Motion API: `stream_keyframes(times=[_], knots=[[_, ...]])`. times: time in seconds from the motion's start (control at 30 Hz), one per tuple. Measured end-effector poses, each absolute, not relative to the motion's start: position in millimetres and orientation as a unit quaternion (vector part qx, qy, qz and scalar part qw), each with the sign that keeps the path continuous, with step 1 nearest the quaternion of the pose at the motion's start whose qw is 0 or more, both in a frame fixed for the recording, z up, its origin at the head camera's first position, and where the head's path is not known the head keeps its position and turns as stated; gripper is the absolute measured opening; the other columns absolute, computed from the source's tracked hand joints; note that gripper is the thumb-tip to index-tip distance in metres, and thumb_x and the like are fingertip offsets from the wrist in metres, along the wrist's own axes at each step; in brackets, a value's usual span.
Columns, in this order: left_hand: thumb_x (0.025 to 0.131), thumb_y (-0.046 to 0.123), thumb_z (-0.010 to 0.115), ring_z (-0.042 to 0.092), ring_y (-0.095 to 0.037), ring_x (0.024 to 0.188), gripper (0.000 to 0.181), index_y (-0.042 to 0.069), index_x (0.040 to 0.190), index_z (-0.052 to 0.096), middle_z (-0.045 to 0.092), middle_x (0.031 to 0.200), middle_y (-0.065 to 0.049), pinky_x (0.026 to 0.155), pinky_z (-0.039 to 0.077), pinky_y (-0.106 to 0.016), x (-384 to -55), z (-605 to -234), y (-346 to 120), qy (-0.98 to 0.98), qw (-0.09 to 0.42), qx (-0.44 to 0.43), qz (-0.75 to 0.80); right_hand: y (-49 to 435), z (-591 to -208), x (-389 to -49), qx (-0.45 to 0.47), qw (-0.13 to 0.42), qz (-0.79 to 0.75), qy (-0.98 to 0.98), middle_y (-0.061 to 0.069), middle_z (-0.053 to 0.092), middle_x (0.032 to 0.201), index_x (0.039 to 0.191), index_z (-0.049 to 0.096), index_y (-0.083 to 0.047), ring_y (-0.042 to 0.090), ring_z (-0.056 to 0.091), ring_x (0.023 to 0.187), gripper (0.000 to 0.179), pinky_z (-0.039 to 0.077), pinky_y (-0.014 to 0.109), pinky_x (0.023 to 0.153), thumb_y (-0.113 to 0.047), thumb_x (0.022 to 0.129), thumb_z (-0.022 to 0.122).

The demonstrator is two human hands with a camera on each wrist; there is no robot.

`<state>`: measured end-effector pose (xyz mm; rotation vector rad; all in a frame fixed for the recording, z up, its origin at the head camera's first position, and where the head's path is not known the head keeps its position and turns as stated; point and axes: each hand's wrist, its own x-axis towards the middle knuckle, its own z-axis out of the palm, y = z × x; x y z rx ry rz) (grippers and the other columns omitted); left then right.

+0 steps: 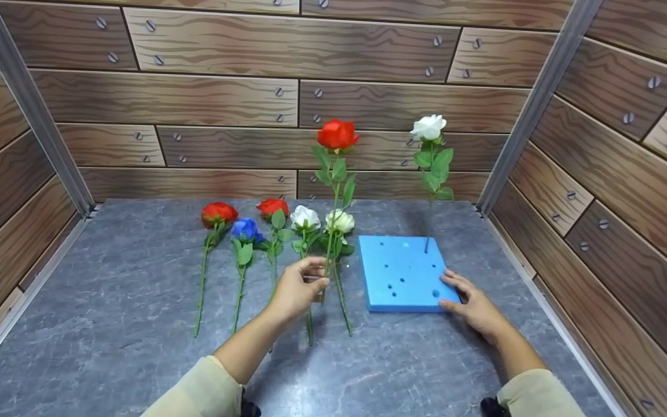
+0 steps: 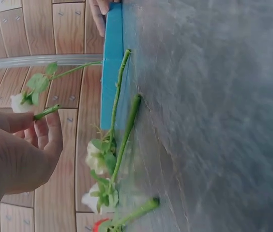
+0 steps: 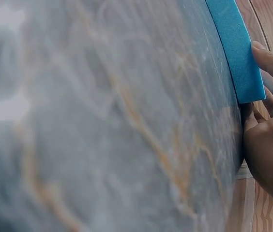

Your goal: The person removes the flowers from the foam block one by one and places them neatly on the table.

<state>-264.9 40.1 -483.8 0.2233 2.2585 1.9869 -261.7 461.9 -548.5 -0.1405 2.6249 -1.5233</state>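
A red rose (image 1: 337,135) stands nearly upright above the table, its stem pinched between the thumb and fingers of my left hand (image 1: 299,288). In the left wrist view, the cut end of that stem (image 2: 47,112) pokes out past the fingertips. My right hand (image 1: 475,307) rests against the right edge of a blue foam block (image 1: 411,284) with several holes, its fingers on the rim. A white rose (image 1: 429,127) stands upright in the block's far right part. In the right wrist view, the fingers touch the block's corner (image 3: 250,72); some fingertips are hidden.
Several roses lie on the grey marbled table (image 1: 136,359), left of the block: a red rose (image 1: 218,214), a blue rose (image 1: 246,230), another red rose (image 1: 272,207), a white rose (image 1: 305,218) and a cream rose (image 1: 340,221). Wood-patterned walls (image 1: 212,46) enclose the back and sides.
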Motion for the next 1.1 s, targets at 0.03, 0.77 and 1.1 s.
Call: stream_keyframes(times=[0.03,0.77,1.1], knots=[[0.101,-0.002,0.071,0.068,-0.019,0.099,0.040,0.005,0.140,0.068,0.068,0.121,-0.017,0.078,0.068,-0.034,-263,-484,38,0.748,0.066,0.073,0.656,462,-549,-261,-0.046,0.052,-0.500,0.863,0.017,0.019,0.182,0.165,0.042,-0.002,0.042,0.008,0.171,0.075,0.021,-0.009,0.104,-0.022,0.101,0.078],[0.102,-0.002,0.070,0.072,-0.026,0.102,0.044,0.008,0.145,0.066,0.068,0.125,-0.018,0.074,0.069,-0.040,-250,-470,-31,0.781,0.069,0.008,0.620,463,-549,-263,-0.047,0.058,-0.493,0.867,0.016,0.018,0.182,0.166,0.042,-0.004,0.042,0.008,0.171,0.076,0.022,-0.009,0.105,-0.024,0.102,0.078],[0.103,-0.002,0.068,0.072,-0.030,0.106,0.044,0.006,0.146,0.062,0.065,0.124,-0.017,0.073,0.068,-0.041,-252,-467,-66,0.804,0.090,0.001,0.587,463,-549,-263,-0.046,0.054,-0.494,0.867,0.017,0.020,0.182,0.165,0.043,-0.003,0.042,0.009,0.170,0.074,0.020,-0.009,0.105,-0.020,0.101,0.078]])
